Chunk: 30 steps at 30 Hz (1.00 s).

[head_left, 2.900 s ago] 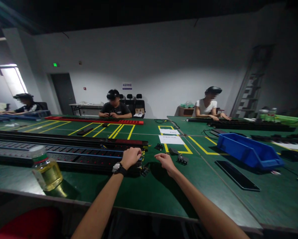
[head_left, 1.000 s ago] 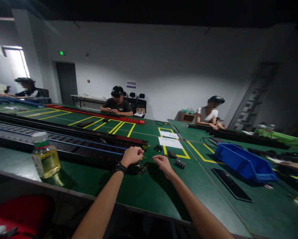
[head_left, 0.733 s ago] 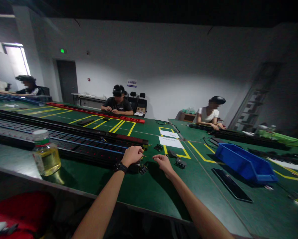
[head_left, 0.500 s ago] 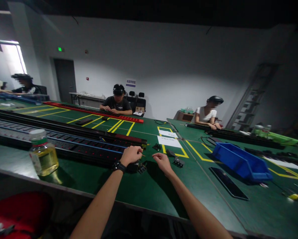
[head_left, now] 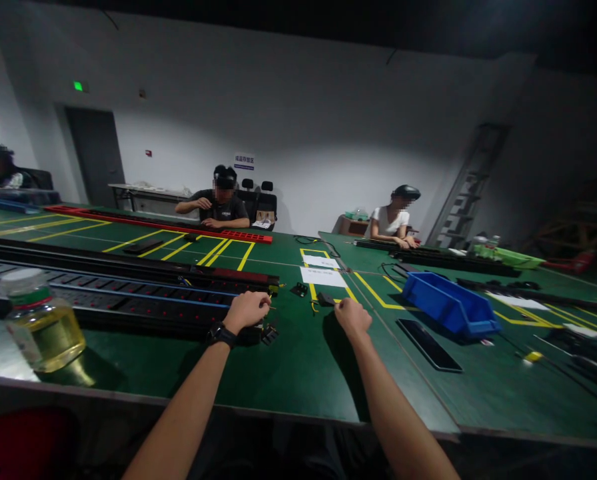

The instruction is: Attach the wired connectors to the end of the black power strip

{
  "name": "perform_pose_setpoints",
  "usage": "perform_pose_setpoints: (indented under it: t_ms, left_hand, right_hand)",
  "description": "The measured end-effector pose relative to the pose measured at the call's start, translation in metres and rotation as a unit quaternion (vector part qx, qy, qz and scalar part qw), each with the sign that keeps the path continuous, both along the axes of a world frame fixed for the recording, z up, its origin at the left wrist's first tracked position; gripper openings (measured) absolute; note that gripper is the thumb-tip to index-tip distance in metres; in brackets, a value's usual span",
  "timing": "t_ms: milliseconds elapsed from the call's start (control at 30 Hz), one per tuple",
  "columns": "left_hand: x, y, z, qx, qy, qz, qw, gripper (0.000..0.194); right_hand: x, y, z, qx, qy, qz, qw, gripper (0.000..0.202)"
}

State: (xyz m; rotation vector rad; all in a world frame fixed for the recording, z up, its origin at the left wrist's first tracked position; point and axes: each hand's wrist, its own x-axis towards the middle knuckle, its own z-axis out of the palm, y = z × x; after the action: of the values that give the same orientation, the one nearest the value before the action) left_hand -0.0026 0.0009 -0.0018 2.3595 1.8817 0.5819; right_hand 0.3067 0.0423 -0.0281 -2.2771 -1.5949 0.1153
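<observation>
My left hand [head_left: 249, 311], with a dark watch on its wrist, is closed at the right end of a long black rail [head_left: 178, 308]. A thin yellowish wire [head_left: 273, 308] sticks out from its pinched fingertips. Just below that hand a small black connector block [head_left: 269, 335] lies at the rail's end. My right hand [head_left: 353, 316] is closed over the table to the right, its fingertips beside a dark block [head_left: 325, 300]. Whatever its fingers grip is hidden. Another small black connector block [head_left: 299, 289] rests between the hands, farther back.
A bottle of yellow liquid [head_left: 46, 327] stands at left. To the right are a phone [head_left: 428, 345] and a blue bin [head_left: 448, 307]. Paper sheets [head_left: 323, 277] lie within yellow tape. Co-workers [head_left: 223, 203] sit across the green table [head_left: 288, 380].
My view has turned to the right. My right hand has moved right, away from the left hand, and closed where a black connector block lay. My left hand stays at the rail's end.
</observation>
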Motion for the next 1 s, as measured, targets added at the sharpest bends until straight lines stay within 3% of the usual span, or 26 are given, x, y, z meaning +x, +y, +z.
perform_pose_setpoints:
  t_ms: [200,400,767,1000]
  left_hand:
    - [0.001,-0.002,0.001,0.015,-0.007,0.012,1.000,0.028]
    - [-0.001,-0.002,0.000,0.013,-0.008,0.014,1.000,0.025]
    - [0.001,-0.004,0.003,0.007,-0.003,0.014,1.000,0.026]
    - [0.002,-0.006,0.006,0.004,-0.006,0.012,1.000,0.026]
  right_hand:
    - [-0.010,-0.002,0.002,0.079,-0.037,-0.005,0.996,0.038]
    - [-0.014,-0.002,-0.002,0.112,-0.095,0.063,0.987,0.029]
    - [-0.018,-0.002,-0.004,0.014,-0.087,0.122,0.989,0.029]
    - [-0.020,-0.004,-0.003,-0.005,-0.068,0.128,0.989,0.029]
